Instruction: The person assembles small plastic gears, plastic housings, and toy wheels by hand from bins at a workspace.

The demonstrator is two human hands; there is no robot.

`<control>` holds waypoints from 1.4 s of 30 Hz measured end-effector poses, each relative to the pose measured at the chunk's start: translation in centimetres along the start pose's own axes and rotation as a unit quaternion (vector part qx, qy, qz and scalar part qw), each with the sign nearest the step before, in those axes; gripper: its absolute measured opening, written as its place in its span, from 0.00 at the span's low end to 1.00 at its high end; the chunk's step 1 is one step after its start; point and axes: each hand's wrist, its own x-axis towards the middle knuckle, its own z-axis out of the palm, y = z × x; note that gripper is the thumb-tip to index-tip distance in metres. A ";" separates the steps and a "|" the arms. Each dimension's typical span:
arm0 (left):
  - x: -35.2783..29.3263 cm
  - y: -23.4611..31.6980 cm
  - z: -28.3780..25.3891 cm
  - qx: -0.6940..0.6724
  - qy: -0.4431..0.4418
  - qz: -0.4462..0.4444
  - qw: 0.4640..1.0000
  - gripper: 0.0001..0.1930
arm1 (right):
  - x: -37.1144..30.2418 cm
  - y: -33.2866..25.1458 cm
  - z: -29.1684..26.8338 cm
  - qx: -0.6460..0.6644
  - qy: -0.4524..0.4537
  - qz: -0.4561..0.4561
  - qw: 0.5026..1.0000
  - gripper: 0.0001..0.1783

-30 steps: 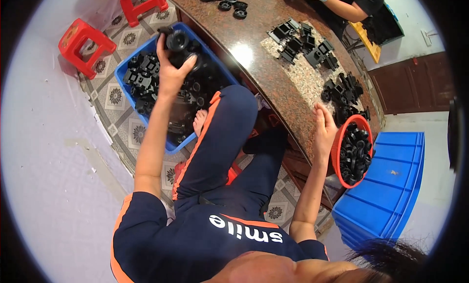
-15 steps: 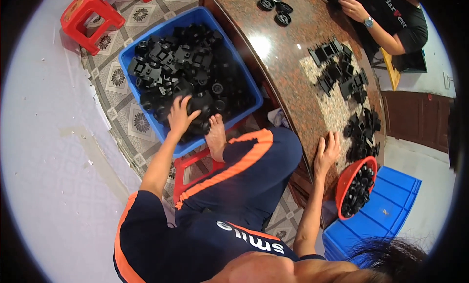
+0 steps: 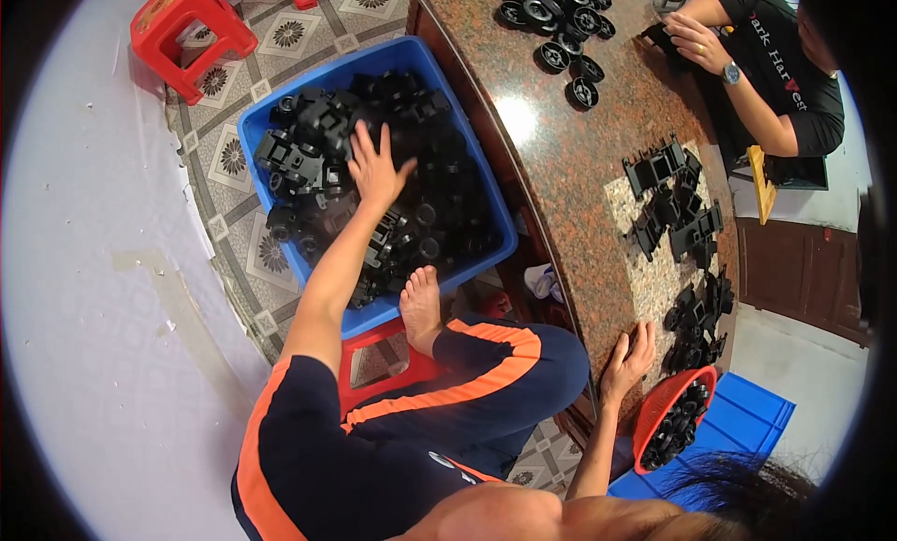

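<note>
My left hand [image 3: 377,174] is stretched over the blue tub [image 3: 250,147], its fingers spread above a heap of black wheeled plastic assemblies [image 3: 304,158]. Some pieces under the fingertips are blurred, and nothing is seen gripped. On the edge of the brown granite table [image 3: 561,205] my right hand [image 3: 628,363] lies with its fingers extended and holds nothing. Beside it are black plastic frame parts [image 3: 696,317], and a red basket [image 3: 645,429] of small black parts is close to its wrist.
Across the table a person [image 3: 780,83] handles a dark part. Black wheels [image 3: 570,46] cluster at the table's far end, and more black frames [image 3: 668,200] lie on its pale strip. Red stools [image 3: 192,36] stand on the tiled floor; a blue lid-like surface [image 3: 743,419] is below the basket.
My left hand has moved farther into the tub, away from its near side, and its fingers have spread. My right hand stays on the table edge. The whole view has shifted slightly.
</note>
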 end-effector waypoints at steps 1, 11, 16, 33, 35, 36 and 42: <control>2.5 -0.4 0.7 0.020 0.009 0.008 1.000 0.48 | 0.1 -0.3 0.0 0.001 -0.002 0.000 1.000 0.24; 11.1 -2.3 -4.2 0.098 -0.104 0.028 0.989 0.38 | 0.1 -0.4 0.1 -0.011 -0.010 0.003 1.000 0.24; 4.0 -14.0 -7.3 0.219 0.001 -0.052 0.974 0.32 | 0.5 -0.8 0.6 -0.009 -0.009 -0.009 1.000 0.24; -22.9 -4.9 -11.0 0.042 -0.244 0.098 0.964 0.43 | 0.0 -0.2 0.5 -0.010 0.003 -0.011 1.000 0.24; -24.9 -6.7 -12.0 0.095 -0.241 0.117 0.959 0.44 | 0.1 -0.2 0.8 -0.007 0.013 -0.004 1.000 0.23; -24.0 -6.9 -11.3 0.104 -0.237 0.122 0.958 0.44 | 0.2 -0.3 1.4 0.003 0.016 -0.018 1.000 0.23; -22.9 -3.5 -4.6 0.165 -0.151 0.036 0.974 0.50 | 0.4 -0.1 0.0 0.014 0.022 -0.009 1.000 0.24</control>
